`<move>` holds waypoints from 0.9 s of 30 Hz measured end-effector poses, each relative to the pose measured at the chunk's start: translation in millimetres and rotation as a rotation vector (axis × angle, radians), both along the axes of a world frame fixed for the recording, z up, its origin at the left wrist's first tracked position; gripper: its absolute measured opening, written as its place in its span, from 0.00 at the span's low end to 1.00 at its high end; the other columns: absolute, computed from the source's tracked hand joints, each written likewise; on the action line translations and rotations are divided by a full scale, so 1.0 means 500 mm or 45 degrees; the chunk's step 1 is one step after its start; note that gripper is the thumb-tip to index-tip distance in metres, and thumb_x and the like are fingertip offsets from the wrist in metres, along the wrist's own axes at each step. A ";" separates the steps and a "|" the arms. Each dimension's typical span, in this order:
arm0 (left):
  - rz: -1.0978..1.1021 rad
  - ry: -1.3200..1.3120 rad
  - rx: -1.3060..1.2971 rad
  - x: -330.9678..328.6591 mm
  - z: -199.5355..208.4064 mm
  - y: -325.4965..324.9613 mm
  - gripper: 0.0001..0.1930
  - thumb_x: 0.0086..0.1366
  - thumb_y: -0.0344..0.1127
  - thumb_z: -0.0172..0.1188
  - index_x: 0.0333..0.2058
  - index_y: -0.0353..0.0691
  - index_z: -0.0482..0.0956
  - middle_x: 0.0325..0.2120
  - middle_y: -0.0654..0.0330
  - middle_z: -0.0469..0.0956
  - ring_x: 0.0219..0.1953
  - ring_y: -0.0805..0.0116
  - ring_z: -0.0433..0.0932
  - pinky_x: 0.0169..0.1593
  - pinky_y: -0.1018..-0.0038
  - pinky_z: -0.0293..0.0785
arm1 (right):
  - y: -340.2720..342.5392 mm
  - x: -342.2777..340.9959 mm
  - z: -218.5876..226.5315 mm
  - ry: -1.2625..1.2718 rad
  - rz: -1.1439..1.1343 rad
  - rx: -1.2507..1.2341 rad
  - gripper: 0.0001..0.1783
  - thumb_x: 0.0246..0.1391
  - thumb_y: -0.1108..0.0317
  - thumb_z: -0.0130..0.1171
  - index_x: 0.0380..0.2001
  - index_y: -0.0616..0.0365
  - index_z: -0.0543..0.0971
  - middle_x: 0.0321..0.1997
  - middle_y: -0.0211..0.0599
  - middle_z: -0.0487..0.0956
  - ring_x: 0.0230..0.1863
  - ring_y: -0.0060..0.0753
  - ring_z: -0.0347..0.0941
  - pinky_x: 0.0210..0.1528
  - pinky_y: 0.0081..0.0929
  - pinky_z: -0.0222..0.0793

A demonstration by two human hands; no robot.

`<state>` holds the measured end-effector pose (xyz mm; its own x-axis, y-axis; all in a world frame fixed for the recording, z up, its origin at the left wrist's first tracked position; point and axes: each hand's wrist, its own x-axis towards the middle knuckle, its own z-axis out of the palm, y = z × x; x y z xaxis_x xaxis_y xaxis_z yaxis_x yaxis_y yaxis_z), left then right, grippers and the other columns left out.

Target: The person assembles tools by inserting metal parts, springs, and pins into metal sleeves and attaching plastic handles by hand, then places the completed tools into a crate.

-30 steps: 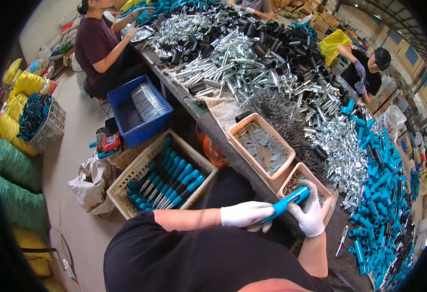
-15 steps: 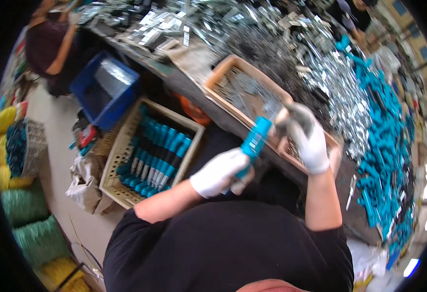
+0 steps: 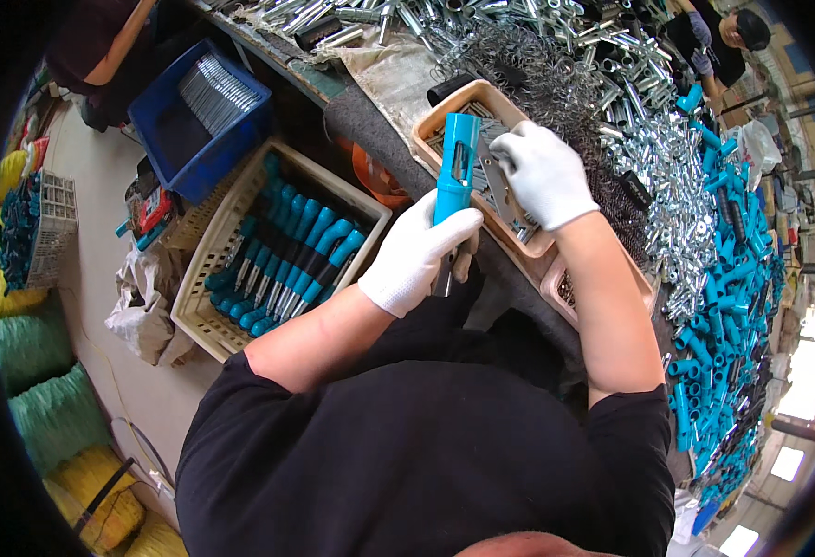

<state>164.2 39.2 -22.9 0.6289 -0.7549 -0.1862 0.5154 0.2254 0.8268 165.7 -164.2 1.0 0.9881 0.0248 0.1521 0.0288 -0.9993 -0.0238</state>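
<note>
Head view: left hand [image 3: 421, 251] grips teal handle [image 3: 453, 193] by peach tray's [image 3: 531, 249] left side; right hand [image 3: 542, 176] bunched over tray, hold unclear. Likely part-picking; calls for fine pinch.

White gloves [image 3: 544, 178] accompany a black short-sleeved shirt [image 3: 426, 455].

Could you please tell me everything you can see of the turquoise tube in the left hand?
The turquoise tube is smooth and slightly glossy, like plastic or painted metal, with a long slot in its side, dark and greyish inside. The gloved left hand grips its near part, hiding much of it; the far end points up the picture, slightly rightward, and in view overlaps the peach tray. Nothing else clearly touches it.
</note>
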 end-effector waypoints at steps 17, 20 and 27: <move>-0.017 0.142 -0.103 -0.028 -0.027 0.008 0.18 0.68 0.43 0.52 0.49 0.38 0.65 0.33 0.58 0.72 0.29 0.72 0.74 0.30 0.78 0.72 | 0.010 -0.063 0.065 -0.186 -0.138 1.386 0.09 0.56 0.77 0.57 0.41 0.66 0.78 0.37 0.31 0.80 0.37 0.18 0.74 0.41 0.16 0.70; 0.016 -0.133 0.077 -0.045 -0.010 0.003 0.19 0.68 0.42 0.52 0.50 0.37 0.65 0.37 0.58 0.71 0.35 0.72 0.75 0.34 0.76 0.74 | 0.059 -0.150 0.099 -0.126 -0.283 1.581 0.08 0.55 0.78 0.57 0.40 0.66 0.78 0.36 0.36 0.79 0.35 0.20 0.75 0.39 0.18 0.71; -0.056 -0.034 0.092 -0.073 0.006 0.002 0.16 0.67 0.42 0.53 0.45 0.37 0.65 0.32 0.60 0.71 0.28 0.75 0.72 0.31 0.77 0.73 | -0.010 -0.205 0.049 -0.193 -0.255 1.305 0.10 0.55 0.78 0.56 0.41 0.66 0.77 0.39 0.33 0.80 0.41 0.20 0.74 0.47 0.18 0.69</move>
